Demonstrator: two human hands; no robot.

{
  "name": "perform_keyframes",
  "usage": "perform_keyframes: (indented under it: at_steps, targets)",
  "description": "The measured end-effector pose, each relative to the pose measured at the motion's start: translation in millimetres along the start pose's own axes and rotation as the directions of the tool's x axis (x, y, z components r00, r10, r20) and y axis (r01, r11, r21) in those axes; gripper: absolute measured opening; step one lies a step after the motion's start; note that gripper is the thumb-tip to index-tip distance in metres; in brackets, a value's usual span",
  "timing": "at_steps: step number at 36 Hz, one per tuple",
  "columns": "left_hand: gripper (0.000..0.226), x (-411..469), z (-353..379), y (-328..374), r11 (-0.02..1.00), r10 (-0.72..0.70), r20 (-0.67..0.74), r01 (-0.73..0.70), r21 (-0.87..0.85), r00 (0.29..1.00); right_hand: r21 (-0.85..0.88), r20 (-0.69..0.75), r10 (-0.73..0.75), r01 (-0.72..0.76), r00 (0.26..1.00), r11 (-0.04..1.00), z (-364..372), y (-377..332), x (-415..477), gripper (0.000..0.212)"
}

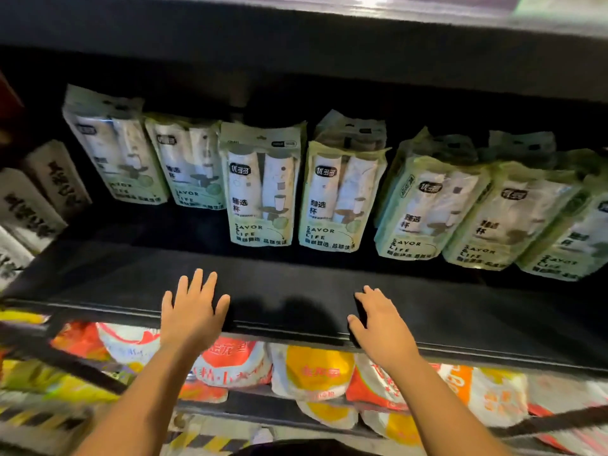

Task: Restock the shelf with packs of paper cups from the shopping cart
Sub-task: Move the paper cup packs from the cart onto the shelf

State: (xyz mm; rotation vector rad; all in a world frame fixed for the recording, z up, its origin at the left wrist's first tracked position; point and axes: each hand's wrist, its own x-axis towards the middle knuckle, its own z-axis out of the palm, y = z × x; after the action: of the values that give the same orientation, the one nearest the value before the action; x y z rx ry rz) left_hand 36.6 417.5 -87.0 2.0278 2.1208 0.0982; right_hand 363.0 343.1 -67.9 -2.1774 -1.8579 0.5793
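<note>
Several pale green packs of paper cups stand upright in a row on the black shelf [131,274], among them one at the middle [260,189] and one right beside it [339,199]. More packs stand behind the right ones. My left hand [192,311] hovers over the shelf's front edge with fingers spread and straight, holding nothing. Further right, my right hand [378,320] is also flat and empty above the front edge. Both hands are short of the packs, with bare shelf between. The shopping cart is not in view.
White packs with black lettering [29,205] fill the shelf's left end. Below the front edge, a lower shelf holds orange, yellow and white bags [316,370]. An upper shelf board [296,24] overhangs the packs. Yellow-black floor tape [204,442] shows at the bottom.
</note>
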Motion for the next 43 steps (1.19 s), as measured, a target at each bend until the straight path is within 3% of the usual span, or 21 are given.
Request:
perform_keyframes:
  at_steps: [4,9,13,16,20,24,31,36,43]
  targets:
    - [0.065,-53.3,10.3,9.6,0.999,-0.041,-0.027,0.040,-0.020,0.999,-0.006,0.060,-0.080,0.081,0.995,0.997,-3.8,14.8,-19.8,0.056]
    - [0.081,-114.3,25.0,15.6,0.986,-0.093,0.066,0.101,-0.131,0.993,-0.004,-0.036,-0.175,0.175,0.984,0.985,-1.2,24.5,-52.7,0.038]
    - [0.060,-171.4,43.8,17.9,0.917,-0.207,0.158,0.248,-0.313,0.966,-0.052,0.008,-0.198,0.198,0.980,0.979,15.0,37.6,-72.9,0.056]
    - [0.058,-212.7,67.2,8.2,0.913,-0.272,0.240,0.329,-0.240,0.932,-0.063,0.024,-0.246,0.247,0.969,0.967,21.6,40.0,-84.0,0.055]
    - [0.066,-245.8,79.6,-6.5,0.913,-0.330,0.300,0.383,-0.137,0.895,-0.030,0.030,-0.340,0.341,0.940,0.940,31.3,45.8,-100.1,0.037]
    - [0.067,-260.0,72.2,-29.1,0.883,-0.392,0.265,0.441,-0.158,0.881,0.015,0.065,-0.434,0.434,0.898,0.901,44.1,36.4,-120.5,0.034]
    - [0.060,-278.5,36.3,-56.8,0.888,-0.395,0.117,0.411,-0.205,0.911,0.067,0.219,-0.544,0.544,0.810,0.837,68.4,-29.2,-128.6,0.037]
    - [0.065,-305.1,17.3,-99.6,0.876,-0.455,0.025,0.452,-0.169,0.890,0.044,0.242,-0.629,0.639,0.739,0.768,89.2,-97.6,-132.2,0.039]
    - [0.064,-352.8,-4.9,-206.7,0.805,-0.581,-0.027,0.570,-0.168,0.813,0.019,0.402,-0.640,0.693,0.654,0.720,148.2,-214.1,-156.1,0.049]
